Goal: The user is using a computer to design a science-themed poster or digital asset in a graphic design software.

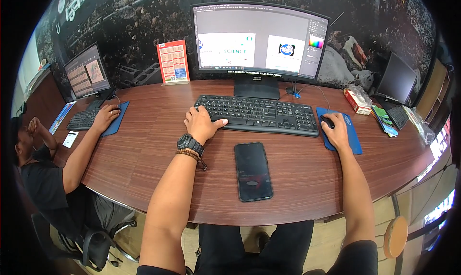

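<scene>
My left hand (202, 124) rests on the left end of a black keyboard (259, 114), thumb stretched toward its front edge and fingers apart over the keys. A black watch (190, 143) and a beaded bracelet (193, 154) circle that wrist. To the right, my right hand (337, 132) is closed over a dark computer mouse (328, 122) on a blue mouse pad (352, 134). Between my forearms lies a black smartphone (253, 171), its screen dark. Behind the keyboard stands a wide monitor (225, 25) with design software showing logo artwork.
At the left, a co-worker (48, 179) sits with one hand on a mouse beside another monitor (87, 68). A red-and-white calendar card (173, 61) stands left of my monitor. A red-and-white box (357, 102) and a smaller monitor (397, 78) are at the right.
</scene>
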A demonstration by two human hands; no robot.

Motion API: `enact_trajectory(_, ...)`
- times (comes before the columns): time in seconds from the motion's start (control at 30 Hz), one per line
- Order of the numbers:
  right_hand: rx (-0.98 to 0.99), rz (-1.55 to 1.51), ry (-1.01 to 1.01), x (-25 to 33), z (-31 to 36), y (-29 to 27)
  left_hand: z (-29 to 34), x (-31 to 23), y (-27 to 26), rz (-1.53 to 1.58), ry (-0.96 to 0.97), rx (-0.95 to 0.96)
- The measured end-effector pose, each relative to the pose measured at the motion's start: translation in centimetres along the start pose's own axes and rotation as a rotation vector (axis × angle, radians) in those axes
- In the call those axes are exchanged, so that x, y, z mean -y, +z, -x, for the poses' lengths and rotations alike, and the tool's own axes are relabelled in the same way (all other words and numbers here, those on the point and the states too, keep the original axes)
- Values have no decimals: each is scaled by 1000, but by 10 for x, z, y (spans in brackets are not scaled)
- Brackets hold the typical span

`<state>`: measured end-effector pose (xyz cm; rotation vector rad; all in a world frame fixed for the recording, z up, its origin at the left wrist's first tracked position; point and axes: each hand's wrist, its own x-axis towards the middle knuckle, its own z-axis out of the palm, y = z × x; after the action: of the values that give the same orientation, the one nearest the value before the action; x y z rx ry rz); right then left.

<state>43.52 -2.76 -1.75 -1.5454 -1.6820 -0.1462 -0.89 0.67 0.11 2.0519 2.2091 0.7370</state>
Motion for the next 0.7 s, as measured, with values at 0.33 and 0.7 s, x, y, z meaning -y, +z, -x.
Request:
enact_trajectory(0.33, 1, -16, 4, -1, -1, 0, 1, 0, -1, -2, -2, -5)
enact_trajectory(0.7, 4, -9, 32, 2, 1, 0, 0, 2, 2, -13, -1, -2)
